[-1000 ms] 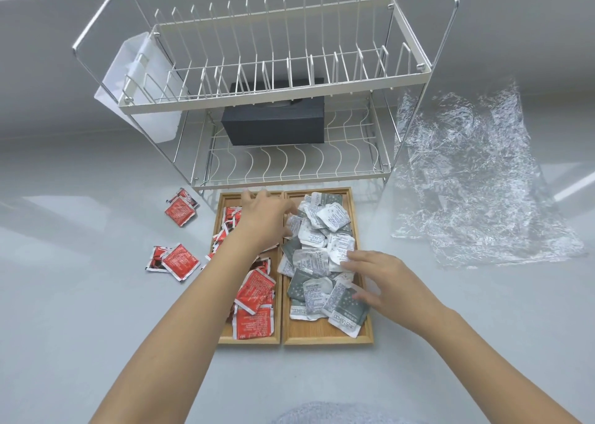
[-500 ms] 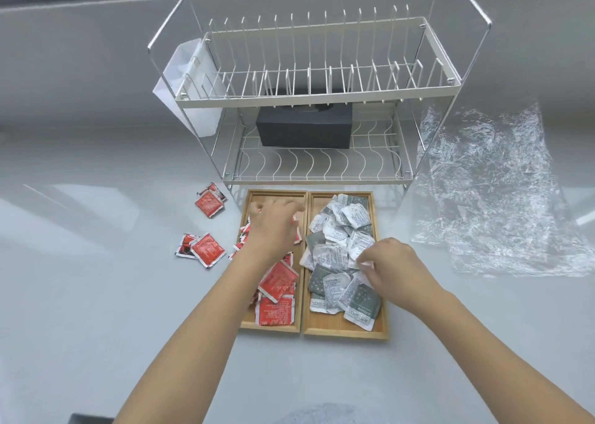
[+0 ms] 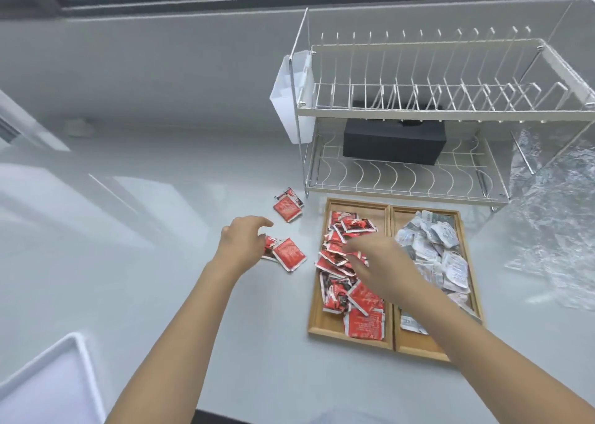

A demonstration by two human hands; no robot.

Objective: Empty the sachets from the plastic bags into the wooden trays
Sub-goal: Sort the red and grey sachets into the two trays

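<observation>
Left hand (image 3: 243,243) moved onto stray red sachets (image 3: 287,253), fingers spread, two wooden trays (image 3: 391,343)

— Can we read anything on the red sachets (image 3: 352,264)?
— We see white print on them, but it blurs; no word comes clear.
— And the pale sachets (image 3: 441,256)?
— Grey marks only. We make out no brand or number.

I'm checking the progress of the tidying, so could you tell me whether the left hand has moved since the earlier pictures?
Yes. The left hand has left the left wooden tray and gone out leftward to the loose red sachets on the counter beside it.
</observation>
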